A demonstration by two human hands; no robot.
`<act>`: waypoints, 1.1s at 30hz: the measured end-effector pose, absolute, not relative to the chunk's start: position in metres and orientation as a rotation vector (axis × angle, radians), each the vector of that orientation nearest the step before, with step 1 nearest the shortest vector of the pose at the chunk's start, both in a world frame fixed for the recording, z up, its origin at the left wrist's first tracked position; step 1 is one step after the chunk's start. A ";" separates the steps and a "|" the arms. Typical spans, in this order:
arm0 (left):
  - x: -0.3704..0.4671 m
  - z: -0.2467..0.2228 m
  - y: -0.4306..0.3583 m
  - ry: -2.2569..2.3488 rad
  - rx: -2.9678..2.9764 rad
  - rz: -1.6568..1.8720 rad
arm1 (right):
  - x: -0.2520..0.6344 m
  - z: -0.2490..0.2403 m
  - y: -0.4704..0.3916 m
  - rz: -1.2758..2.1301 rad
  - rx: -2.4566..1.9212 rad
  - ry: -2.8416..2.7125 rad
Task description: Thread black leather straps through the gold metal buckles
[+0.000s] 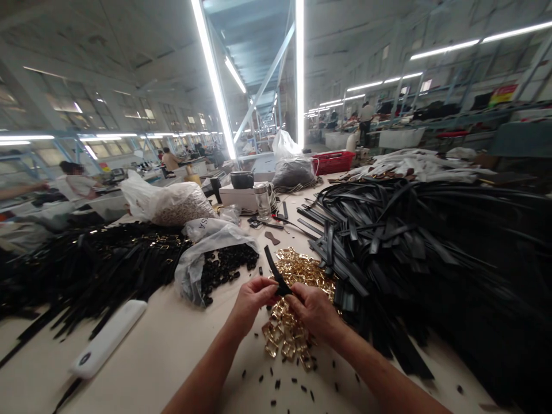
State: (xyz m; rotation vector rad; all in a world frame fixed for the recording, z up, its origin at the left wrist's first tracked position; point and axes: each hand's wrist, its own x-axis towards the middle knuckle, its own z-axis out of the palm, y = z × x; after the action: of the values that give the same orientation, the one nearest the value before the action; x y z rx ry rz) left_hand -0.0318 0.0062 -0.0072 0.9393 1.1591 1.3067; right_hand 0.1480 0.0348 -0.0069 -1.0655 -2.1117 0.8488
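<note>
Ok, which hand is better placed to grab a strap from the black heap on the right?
Probably the right hand: it's nearer the strap heap than the left hand, though both grip the held strap.

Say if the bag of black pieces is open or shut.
Open: the bag gapes, and black pieces spill onto the table.

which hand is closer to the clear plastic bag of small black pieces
Left. The left hand is just to the right of the clear plastic bag, apart from it; the right hand is farther right, over the gold buckles.
</note>
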 end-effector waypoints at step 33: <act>-0.018 -0.018 0.009 1.254 1.211 1.310 | 0.141 -0.014 0.031 1.360 -0.895 -1.867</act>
State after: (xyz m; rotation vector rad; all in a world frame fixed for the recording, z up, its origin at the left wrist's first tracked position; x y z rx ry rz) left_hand -0.0180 0.0088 -0.0180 1.2106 1.2539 1.3103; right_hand 0.1409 0.0314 -0.0143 -0.8947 -1.8668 1.3600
